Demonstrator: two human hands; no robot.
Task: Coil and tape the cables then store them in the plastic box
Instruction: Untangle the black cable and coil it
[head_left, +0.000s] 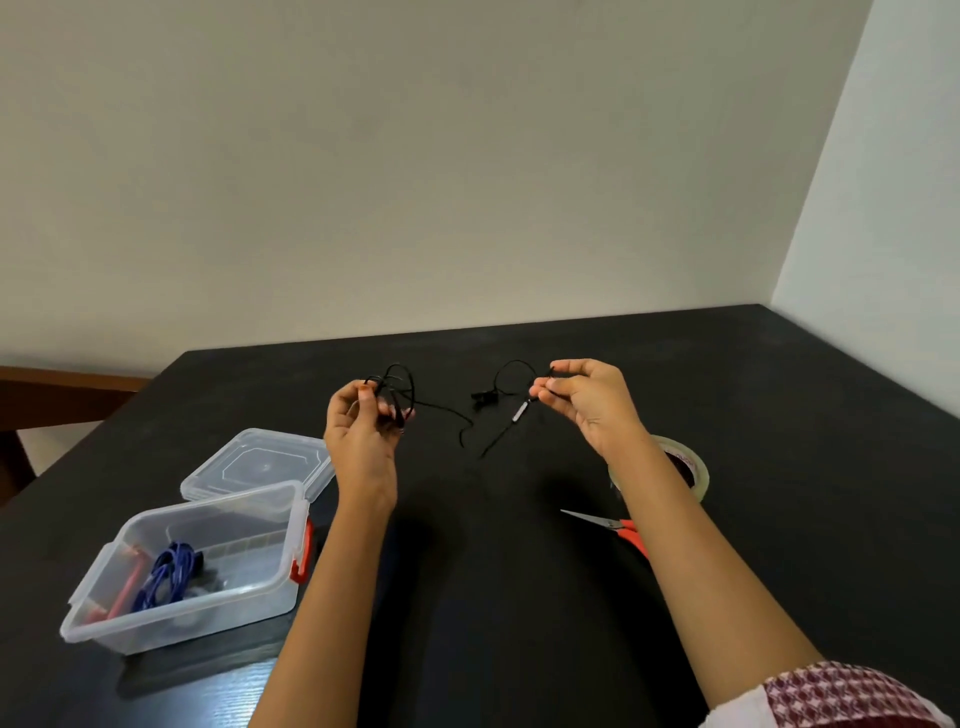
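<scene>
The left hand (363, 431) grips several loops of the black earphone cable (519, 410) above the bench (493, 597), and the right hand (582, 400) pinches its free end. The slack is best fed in even loops that match those held, kept taut. Tape roll (693, 467) and plastic box (156, 515) lie near.

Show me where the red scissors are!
The red scissors lie on the black table on the right of the head view, partly behind the right forearm, just below the tape roll.
</scene>
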